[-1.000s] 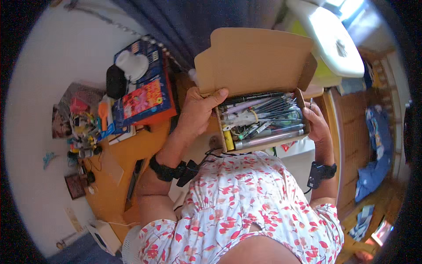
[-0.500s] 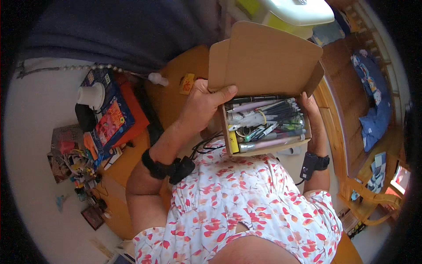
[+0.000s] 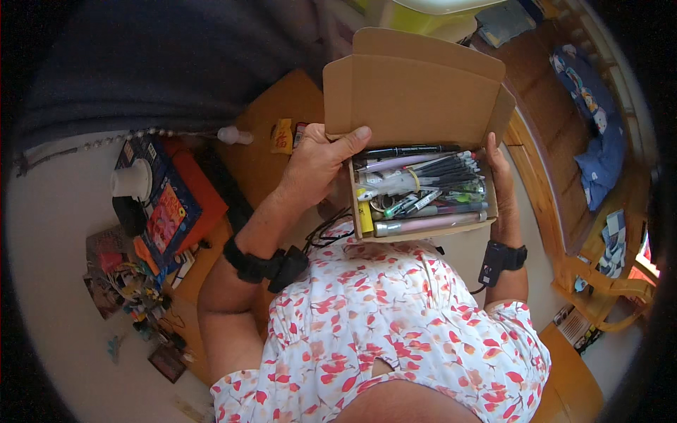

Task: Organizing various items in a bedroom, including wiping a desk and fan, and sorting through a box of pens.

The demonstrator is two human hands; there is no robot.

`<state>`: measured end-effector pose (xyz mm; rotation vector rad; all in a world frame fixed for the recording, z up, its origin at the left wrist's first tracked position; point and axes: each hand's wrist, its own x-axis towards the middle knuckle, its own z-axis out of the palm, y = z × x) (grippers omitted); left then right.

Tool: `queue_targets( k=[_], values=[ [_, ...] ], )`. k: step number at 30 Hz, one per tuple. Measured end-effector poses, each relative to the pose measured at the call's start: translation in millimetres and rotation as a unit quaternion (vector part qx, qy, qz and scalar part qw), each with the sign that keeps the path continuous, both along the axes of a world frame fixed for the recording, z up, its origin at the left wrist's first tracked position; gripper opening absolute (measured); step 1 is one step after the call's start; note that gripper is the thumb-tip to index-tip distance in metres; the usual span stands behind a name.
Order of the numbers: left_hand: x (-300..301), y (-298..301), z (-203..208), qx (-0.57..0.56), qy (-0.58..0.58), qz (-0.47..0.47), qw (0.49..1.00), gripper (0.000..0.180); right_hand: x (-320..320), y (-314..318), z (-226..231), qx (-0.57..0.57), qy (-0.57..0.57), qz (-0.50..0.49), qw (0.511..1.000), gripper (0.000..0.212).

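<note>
Between my hands is a cardboard box [image 3: 430,92], its lid raised at the far side. My left hand [image 3: 315,163] grips the left side, thumb over the rim by the lid's hinge. My right hand [image 3: 499,168] holds the right side, its fingers partly hidden behind the box. Inside lies a bundle of thin pen refills [image 3: 455,173] with a yellowish band round it. A black pen [image 3: 410,151] lies along the far wall and a clear tube with pink in it [image 3: 430,224] along the near wall. Several markers [image 3: 423,203] and a yellow item [image 3: 364,216] fill the rest.
Left of me, a wooden desk [image 3: 271,99] bears a small yellow packet [image 3: 281,137], a dark blue and red box [image 3: 173,194] with a white round object [image 3: 132,179] on top, and clutter. A dark curtain [image 3: 176,63] hangs behind. At right stands a wooden bed [image 3: 536,106] with blue cloth [image 3: 599,166].
The box has shifted slightly left in view and tipped, so its contents show more fully. Both hands have kept their hold. The surroundings have shifted a little as my head moved.
</note>
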<state>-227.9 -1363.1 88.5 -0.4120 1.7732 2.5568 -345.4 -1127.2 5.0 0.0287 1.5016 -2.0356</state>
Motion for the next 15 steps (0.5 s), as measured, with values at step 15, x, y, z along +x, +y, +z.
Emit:
queue_targets(
  k=[15],
  values=[
    [-5.6, -3.9, 2.6, -0.012, -0.05, -0.01, 0.999, 0.023, 2.4, -21.0, 6.6, 0.002, 0.025, -0.078, 0.997, 0.05]
  ],
)
